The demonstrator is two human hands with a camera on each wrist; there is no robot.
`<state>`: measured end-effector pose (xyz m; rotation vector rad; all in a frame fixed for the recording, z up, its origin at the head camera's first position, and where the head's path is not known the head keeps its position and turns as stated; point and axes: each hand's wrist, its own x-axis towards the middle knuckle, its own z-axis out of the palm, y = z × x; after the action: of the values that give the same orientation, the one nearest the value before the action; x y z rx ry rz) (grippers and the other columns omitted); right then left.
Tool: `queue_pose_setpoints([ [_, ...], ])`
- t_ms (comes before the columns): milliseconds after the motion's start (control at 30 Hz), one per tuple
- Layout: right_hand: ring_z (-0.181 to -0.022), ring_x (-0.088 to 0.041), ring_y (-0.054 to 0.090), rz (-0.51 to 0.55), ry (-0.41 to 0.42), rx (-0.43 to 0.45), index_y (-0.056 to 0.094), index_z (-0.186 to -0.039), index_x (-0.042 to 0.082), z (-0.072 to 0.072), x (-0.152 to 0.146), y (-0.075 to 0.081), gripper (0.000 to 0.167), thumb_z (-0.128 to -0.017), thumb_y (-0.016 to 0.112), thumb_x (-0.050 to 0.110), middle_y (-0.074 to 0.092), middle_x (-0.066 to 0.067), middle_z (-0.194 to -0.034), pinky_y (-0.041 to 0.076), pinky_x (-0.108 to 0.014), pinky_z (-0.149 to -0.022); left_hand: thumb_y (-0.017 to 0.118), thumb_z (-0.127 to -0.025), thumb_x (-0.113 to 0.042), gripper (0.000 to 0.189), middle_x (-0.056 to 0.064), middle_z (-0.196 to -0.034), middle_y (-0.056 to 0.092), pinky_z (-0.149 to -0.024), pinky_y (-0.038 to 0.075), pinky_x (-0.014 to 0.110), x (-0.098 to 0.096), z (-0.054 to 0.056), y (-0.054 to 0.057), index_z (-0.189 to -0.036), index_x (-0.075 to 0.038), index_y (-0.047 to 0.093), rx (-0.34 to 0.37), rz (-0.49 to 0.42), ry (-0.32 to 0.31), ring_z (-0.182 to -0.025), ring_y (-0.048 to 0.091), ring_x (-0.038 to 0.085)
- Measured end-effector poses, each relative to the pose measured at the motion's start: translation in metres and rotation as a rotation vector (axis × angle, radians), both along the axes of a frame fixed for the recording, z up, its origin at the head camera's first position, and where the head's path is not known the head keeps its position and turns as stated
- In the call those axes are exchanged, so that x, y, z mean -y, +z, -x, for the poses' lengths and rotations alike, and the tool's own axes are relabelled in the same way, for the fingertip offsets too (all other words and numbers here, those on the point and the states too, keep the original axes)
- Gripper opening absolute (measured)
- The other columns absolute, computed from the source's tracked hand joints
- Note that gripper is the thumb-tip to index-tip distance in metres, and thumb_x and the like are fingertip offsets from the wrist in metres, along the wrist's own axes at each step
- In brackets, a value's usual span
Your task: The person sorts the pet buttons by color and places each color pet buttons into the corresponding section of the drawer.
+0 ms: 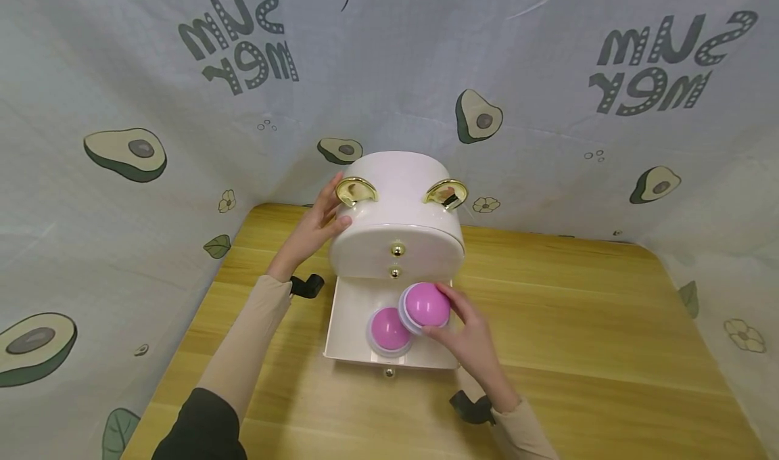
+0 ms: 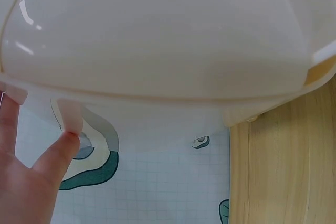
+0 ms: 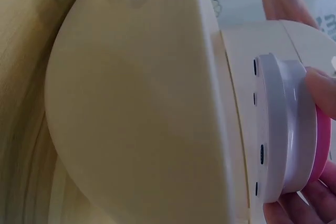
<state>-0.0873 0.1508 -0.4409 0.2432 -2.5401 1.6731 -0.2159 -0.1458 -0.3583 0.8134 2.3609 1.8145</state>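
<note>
A white rounded storage box (image 1: 402, 189) with gold ear-like trims stands on the table, its bottom drawer (image 1: 349, 318) pulled out. With thumb and fingers, my right hand (image 1: 465, 328) grips a round push button (image 1: 428, 304) by its rim, above the drawer. It has a pink dome and a white base; the right wrist view shows dark slots along its underside. A second pink push button (image 1: 391, 329) lies in the drawer, partly overlapped by the held one. My left hand (image 1: 316, 223) rests against the box's left side, fingers extended; the box fills most of the left wrist view.
The box has gold knobs (image 1: 397, 249) on its upper front, and another knob (image 1: 389, 373) is on the open drawer's front. A wooden table (image 1: 578, 325) lies underneath. Behind and beside it hangs a pale cloth (image 1: 389, 54) printed with avocados.
</note>
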Motion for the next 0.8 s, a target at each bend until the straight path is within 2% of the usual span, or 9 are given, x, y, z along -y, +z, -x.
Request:
queue_pose_setpoints([
  [133,-0.126,-0.033,0.047,-0.030,-0.017,0.006,0.053,-0.135,0.005,0.002,0.006,-0.003,0.072,-0.070,0.085,0.007,0.049,-0.016,-0.138,0.037,-0.045,-0.104,0.052,-0.097,-0.004,0.075,0.015,-0.157,0.016,-0.113,0.020,0.048,0.000,0.001,-0.001,-0.155,-0.016,0.006,0.004,-0.003,0.000,-0.140,0.024,0.032],
  [433,-0.121,-0.036,0.052,-0.103,-0.043,-0.085,0.054,-0.131,-0.001,0.007,0.011,-0.011,0.073,-0.066,0.086,0.001,0.053,-0.020,-0.132,0.040,-0.046,-0.101,0.053,-0.097,-0.003,0.075,0.014,-0.157,0.015,-0.113,0.020,0.046,0.000,0.003,-0.002,-0.155,-0.017,0.007,0.005,-0.011,-0.001,-0.140,0.025,0.031],
  [633,-0.120,-0.037,0.051,-0.147,-0.056,-0.105,0.055,-0.131,0.000,0.009,0.013,-0.013,0.074,-0.065,0.086,0.001,0.054,-0.021,-0.131,0.039,-0.049,-0.101,0.053,-0.097,-0.003,0.075,0.014,-0.156,0.016,-0.113,0.020,0.045,0.001,0.004,-0.003,-0.155,-0.017,0.007,0.006,-0.020,-0.006,-0.140,0.025,0.030],
  [800,-0.120,-0.039,0.051,-0.194,-0.054,-0.187,0.055,-0.129,-0.002,0.011,0.012,-0.016,0.068,-0.068,0.084,-0.001,0.055,-0.022,-0.130,0.039,-0.051,-0.100,0.054,-0.097,-0.006,0.075,0.015,-0.156,0.017,-0.113,0.019,0.045,0.002,0.005,-0.004,-0.155,-0.016,0.007,-0.001,-0.029,-0.011,-0.140,0.025,0.030],
])
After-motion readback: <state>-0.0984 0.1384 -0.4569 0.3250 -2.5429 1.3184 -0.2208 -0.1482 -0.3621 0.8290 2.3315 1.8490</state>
